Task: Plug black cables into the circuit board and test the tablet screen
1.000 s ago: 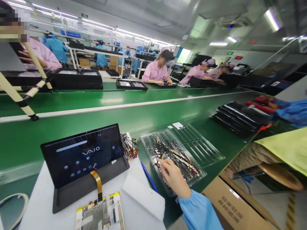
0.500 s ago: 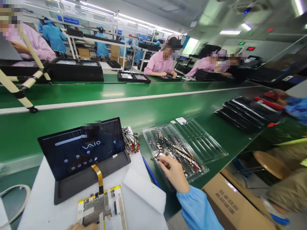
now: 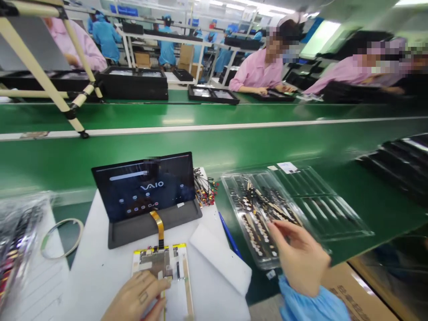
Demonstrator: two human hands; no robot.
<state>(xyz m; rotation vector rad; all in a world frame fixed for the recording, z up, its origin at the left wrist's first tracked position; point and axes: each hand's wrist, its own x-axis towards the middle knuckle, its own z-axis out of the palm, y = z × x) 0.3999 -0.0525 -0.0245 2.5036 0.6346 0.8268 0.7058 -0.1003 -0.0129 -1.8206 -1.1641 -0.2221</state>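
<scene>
My left hand (image 3: 138, 295) rests on the bare tablet internals (image 3: 177, 272), a flat assembly with yellow tape edges and a circuit board. Its index finger and thumb are apart over the assembly. An orange ribbon cable (image 3: 158, 226) links the assembly to a lit tablet screen (image 3: 150, 189) leaning in a dark stand. My right hand (image 3: 299, 254) is over the near right side of a clear plastic tray (image 3: 230, 178) of small flex cables (image 3: 249, 200). Thumb and index finger are pinched together there; whatever is between them is too small to make out.
A white foam block (image 3: 220, 258) and blue pen-like tool (image 3: 230, 235) lie between assembly and tray. Thin wires (image 3: 205, 189) are bunched beside the screen. At left are a tape ring (image 3: 62, 238) and bagged cables (image 3: 20, 240). Black cases (image 3: 401, 162) are stacked at right.
The view has swung, shifting the bench rightward in the picture. My left hand has come further into view on the assembly. My right hand has moved to the tray's near right side.
</scene>
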